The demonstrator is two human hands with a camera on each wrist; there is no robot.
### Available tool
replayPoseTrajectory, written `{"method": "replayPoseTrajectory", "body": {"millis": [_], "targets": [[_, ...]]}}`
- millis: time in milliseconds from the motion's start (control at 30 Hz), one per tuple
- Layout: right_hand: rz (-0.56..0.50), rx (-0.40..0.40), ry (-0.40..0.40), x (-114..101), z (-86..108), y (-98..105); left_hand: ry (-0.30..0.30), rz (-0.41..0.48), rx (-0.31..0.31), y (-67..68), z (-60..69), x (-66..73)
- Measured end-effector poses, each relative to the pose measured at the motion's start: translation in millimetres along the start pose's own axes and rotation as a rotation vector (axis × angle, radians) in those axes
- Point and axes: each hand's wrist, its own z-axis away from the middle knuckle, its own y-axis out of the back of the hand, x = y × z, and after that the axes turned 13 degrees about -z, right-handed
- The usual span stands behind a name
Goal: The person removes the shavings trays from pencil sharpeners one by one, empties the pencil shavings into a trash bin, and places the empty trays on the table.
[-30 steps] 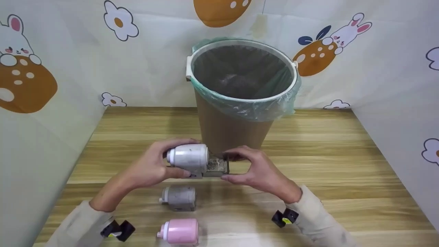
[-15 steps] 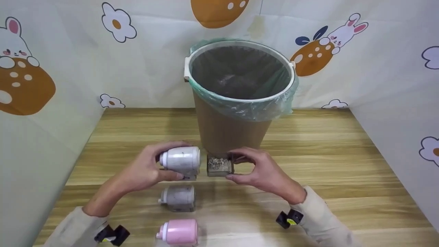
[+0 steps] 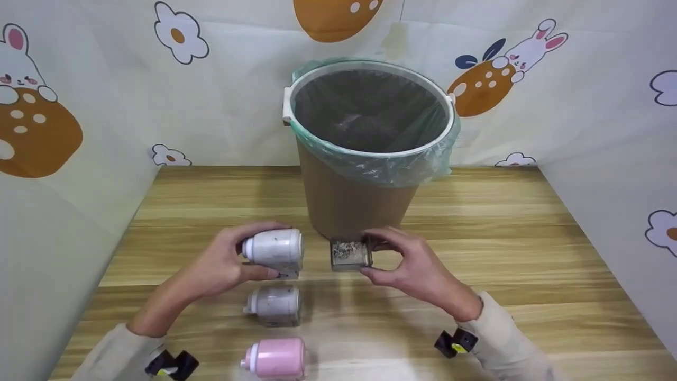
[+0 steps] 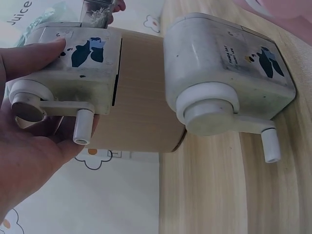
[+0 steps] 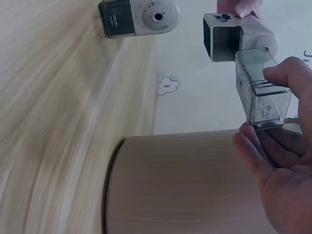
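Before the bin [image 3: 359,203]: the left hand [image 3: 228,260] is gripping a white pencil sharpener [image 3: 275,246], the right hand [image 3: 415,262] is pinching its detached shavings drawer [image 3: 350,257], seemingly a removal step needing level handling. Farther from the bin, I am seeing a grey sharpener [image 3: 277,306] and a pink sharpener [image 3: 278,357]; the bin is limiting forward reach.

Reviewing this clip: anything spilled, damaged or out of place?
No spill shows. The clear shavings drawer, in the right hand, is out of the held white sharpener, leaving its slot open; that sharpener looks smudged.
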Motion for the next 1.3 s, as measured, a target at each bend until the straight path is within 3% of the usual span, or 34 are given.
{"method": "replayPoseTrajectory", "body": {"millis": [467,833,1067,1300], "targets": [[0.157,0.094,0.081,-6,5.8,8,0.015,0.006,0.01,-6.5,-2.1,-25.1],[0.145,0.125,0.079,-12,8.5,22,0.01,-0.013,0.002,-12.6,-1.0,-42.9],[0.15,0.148,0.123,-19,8.6,33,0.048,0.027,-0.006,-20.4,-3.5,-55.1],[0.203,0.166,0.183,-25,8.9,40,0.058,-0.021,-0.005,-26.2,-8.4,-65.7]]}}
